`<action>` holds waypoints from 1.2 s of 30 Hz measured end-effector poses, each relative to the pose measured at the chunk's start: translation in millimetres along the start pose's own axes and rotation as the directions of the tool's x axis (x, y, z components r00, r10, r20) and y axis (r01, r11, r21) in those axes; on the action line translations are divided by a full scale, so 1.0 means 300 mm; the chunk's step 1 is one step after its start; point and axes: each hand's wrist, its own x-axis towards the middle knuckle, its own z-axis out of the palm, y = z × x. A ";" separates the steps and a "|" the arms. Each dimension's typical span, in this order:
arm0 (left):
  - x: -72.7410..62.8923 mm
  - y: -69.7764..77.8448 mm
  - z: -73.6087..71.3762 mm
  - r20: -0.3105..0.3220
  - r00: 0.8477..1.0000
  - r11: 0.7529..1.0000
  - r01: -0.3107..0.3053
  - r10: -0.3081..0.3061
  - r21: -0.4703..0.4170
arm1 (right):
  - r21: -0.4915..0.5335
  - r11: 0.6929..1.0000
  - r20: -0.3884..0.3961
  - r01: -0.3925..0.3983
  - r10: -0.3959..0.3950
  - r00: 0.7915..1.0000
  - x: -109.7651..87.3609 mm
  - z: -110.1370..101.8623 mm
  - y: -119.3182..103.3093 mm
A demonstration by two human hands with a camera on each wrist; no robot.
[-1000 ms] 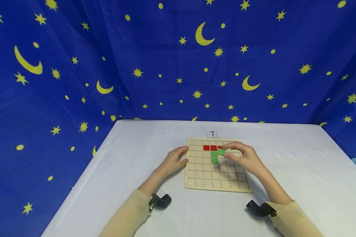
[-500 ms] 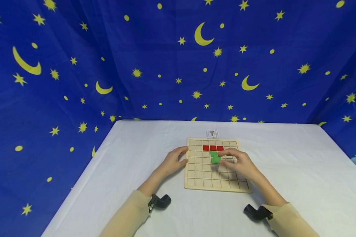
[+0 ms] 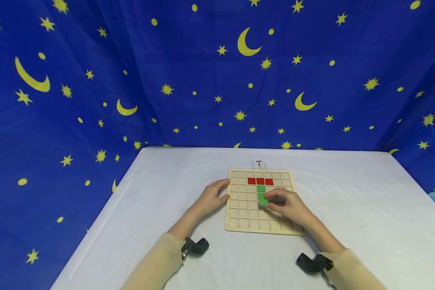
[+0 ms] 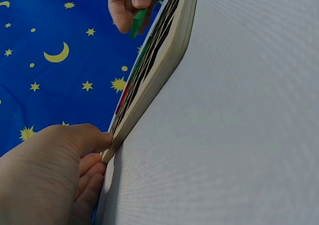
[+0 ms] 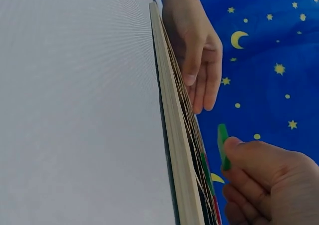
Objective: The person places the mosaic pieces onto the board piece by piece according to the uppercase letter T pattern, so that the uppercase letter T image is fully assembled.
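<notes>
A square green tile [image 3: 263, 201] is pinched between the thumb and fingers of my right hand [image 3: 289, 207], just above the wooden grid board [image 3: 243, 223]. In the right wrist view the pinched tile stands off the board's surface. Three red tiles [image 3: 260, 181] form a row in the grid. Below the middle red one lies a green tile [image 3: 261, 188]; another green tile under it is partly covered by the held one. My left hand [image 3: 211, 197] rests its thumb and fingertips against the board's left edge, as the left wrist view also shows.
Behind the board lies a small printed card [image 3: 259, 163] with a coloured T pattern on a grid. A white cloth [image 3: 174, 173] covers the table. Blue star-and-moon curtains [image 3: 203, 72] hang along its back and sides.
My right hand has carried the green tile left and toward me, from beside the upper green tile to below the green column. The left hand has stayed at the board's edge.
</notes>
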 end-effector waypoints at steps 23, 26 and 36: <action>0.001 -0.003 0.003 -0.005 1.000 1.000 0.010 -0.010 -0.018 | -0.275 0.952 -0.024 0.131 -0.143 0.989 0.004 0.019 0.020; 0.001 -0.003 0.002 -0.003 1.000 1.000 0.011 -0.011 -0.020 | -0.286 0.948 -0.021 0.138 -0.150 0.988 0.005 0.018 0.015; 0.001 0.000 0.002 0.001 1.000 1.000 0.015 -0.015 -0.013 | -0.327 0.927 -0.017 0.181 -0.197 0.980 0.004 0.017 0.018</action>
